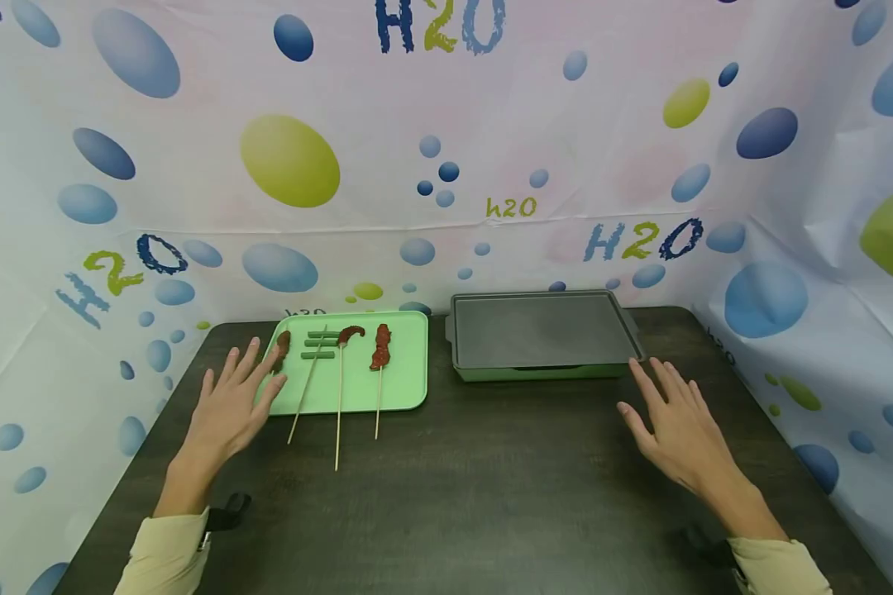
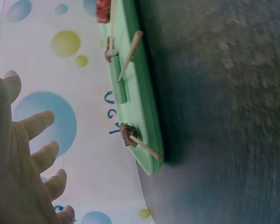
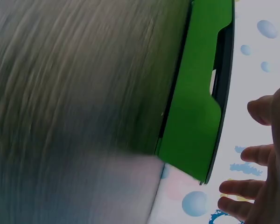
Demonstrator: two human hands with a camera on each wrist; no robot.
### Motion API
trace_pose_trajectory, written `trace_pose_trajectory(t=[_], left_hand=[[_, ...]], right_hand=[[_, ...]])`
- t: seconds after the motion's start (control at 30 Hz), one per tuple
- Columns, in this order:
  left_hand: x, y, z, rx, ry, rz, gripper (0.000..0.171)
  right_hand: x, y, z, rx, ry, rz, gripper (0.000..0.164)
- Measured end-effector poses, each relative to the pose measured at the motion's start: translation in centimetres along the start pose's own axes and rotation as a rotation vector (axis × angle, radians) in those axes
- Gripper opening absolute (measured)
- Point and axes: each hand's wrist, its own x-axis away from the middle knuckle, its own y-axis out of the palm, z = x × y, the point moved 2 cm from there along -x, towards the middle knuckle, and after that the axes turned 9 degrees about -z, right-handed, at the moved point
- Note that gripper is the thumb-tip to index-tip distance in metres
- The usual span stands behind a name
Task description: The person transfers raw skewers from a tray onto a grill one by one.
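My left hand [image 1: 226,413], fingers spread, hovers at the left edge of a light green tray [image 1: 409,392] and holds nothing. On the tray lie several skewers, their sticks mostly pointing toward me: a dark brown meat skewer [image 1: 284,340] partly hidden by my fingers, a skewer with green strips [image 1: 317,355], a curled reddish-brown one [image 1: 350,333] and a lumpy red-brown one [image 1: 381,351]. Spread and empty, my right hand [image 1: 673,430] is just off the front right corner of a grill [image 1: 546,330] with a flat dark plate and green base [image 3: 189,116].
Both tray and grill stand at the back of a dark table [image 1: 432,504]. Behind and beside it hangs a white curtain [image 1: 387,99] with blue and lime spots and H2O lettering. Dark straps [image 1: 229,511] show near the wrists, by pale sleeves [image 1: 165,549].
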Motion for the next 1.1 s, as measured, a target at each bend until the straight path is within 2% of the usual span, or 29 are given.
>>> trace_pose_trajectory(t=[0.27,0.37,0.53,0.73,0.93,1.1], left_hand=[[-0.4,0.1,-1.2,0.113,-0.035,-0.009,0.065],[-0.5,0.2,-1.8,0.167,-0.039,-0.025,0.064],[-0.3,0.4,-3.4,0.246,-0.052,-0.05,0.063],[-0.1,1.1,-5.1,0.33,-0.024,-0.125,0.061],[0.4,2.0,-6.2,0.333,-0.054,-0.193,0.062],[0.7,2.5,-6.6,0.371,-0.074,-0.256,0.064]], right_hand=[[0.0,0.3,-2.6,-0.052,-0.052,0.113,0.062],[-0.2,0.3,-4.0,-0.099,-0.064,0.123,0.058],[-0.9,0.2,-6.3,-0.209,-0.067,0.059,0.056],[-1.9,0.3,-8.3,-0.332,-0.101,-0.01,0.055],[-3.5,0.7,-10.6,-0.442,-0.186,-0.06,0.056],[-4.5,1.4,-12.6,-0.588,-0.186,-0.149,0.057]])
